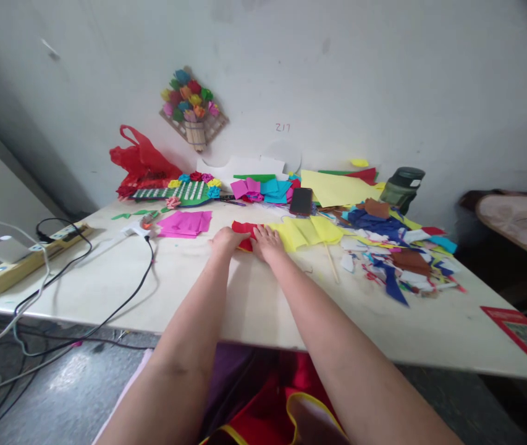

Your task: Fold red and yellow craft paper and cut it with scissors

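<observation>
Here, a small red paper sheet [243, 228] lies under both hands on the white table [189, 278]; the right hand's [269, 243] fingers extend flat, while the left hand's [226, 241] grip I cannot tell. Rippled yellow paper [312, 232] crowds rightward, flat magenta sheets [184, 224] leftward, a black phone [301, 201] beyond.

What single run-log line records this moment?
left hand: on red paper piece | right hand: on same piece | beside right hand: wavy yellow paper sheet
</observation>
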The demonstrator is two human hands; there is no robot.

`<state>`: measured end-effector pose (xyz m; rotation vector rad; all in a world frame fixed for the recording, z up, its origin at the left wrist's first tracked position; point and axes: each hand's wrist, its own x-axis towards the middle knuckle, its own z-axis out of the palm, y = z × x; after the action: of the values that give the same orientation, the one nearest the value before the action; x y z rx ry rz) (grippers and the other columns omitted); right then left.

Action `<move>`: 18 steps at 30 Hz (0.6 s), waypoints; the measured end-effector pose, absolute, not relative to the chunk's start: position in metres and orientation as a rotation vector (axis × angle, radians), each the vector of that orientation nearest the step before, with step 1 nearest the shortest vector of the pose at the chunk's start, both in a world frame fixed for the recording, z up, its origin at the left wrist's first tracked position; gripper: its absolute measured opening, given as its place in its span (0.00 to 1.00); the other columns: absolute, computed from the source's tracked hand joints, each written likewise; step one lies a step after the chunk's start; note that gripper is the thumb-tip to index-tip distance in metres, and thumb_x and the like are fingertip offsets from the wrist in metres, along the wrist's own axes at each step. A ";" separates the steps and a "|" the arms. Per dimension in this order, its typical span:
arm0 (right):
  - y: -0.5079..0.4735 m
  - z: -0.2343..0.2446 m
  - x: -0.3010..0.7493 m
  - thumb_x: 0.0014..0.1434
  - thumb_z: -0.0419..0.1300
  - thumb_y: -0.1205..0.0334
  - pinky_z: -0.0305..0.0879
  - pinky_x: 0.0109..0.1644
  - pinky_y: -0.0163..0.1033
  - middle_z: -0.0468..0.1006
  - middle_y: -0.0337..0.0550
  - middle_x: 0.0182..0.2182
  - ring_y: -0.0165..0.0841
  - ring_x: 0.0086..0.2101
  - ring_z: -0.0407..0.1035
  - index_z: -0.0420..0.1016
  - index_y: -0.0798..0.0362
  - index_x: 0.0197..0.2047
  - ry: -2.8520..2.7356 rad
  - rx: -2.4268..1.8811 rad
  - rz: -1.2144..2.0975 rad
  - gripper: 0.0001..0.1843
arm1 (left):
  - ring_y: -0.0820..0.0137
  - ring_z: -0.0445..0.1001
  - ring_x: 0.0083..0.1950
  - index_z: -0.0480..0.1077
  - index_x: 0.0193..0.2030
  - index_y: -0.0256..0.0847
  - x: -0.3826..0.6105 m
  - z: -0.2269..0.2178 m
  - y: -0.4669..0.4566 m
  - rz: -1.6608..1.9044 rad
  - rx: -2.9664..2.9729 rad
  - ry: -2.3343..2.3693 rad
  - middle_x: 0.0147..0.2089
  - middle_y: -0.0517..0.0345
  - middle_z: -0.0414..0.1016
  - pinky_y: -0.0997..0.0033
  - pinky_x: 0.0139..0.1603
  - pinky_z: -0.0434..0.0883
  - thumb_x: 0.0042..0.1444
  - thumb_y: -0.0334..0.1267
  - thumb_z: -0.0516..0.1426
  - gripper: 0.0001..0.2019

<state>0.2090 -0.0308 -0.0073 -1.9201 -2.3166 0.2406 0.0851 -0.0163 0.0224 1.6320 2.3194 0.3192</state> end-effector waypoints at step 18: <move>-0.034 -0.005 0.210 0.63 0.33 0.51 0.29 0.64 0.47 0.40 0.37 0.66 0.36 0.64 0.33 0.44 0.53 0.66 -2.309 -1.926 0.259 0.31 | 0.55 0.70 0.51 0.68 0.47 0.39 0.088 0.035 -0.007 0.352 1.494 2.328 0.51 0.42 0.71 0.63 0.46 0.65 0.35 0.59 0.60 0.34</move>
<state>0.2096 -0.0344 -0.0050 -1.9256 -2.3089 0.2586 0.0884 -0.0066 0.0347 1.4935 2.3284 0.3520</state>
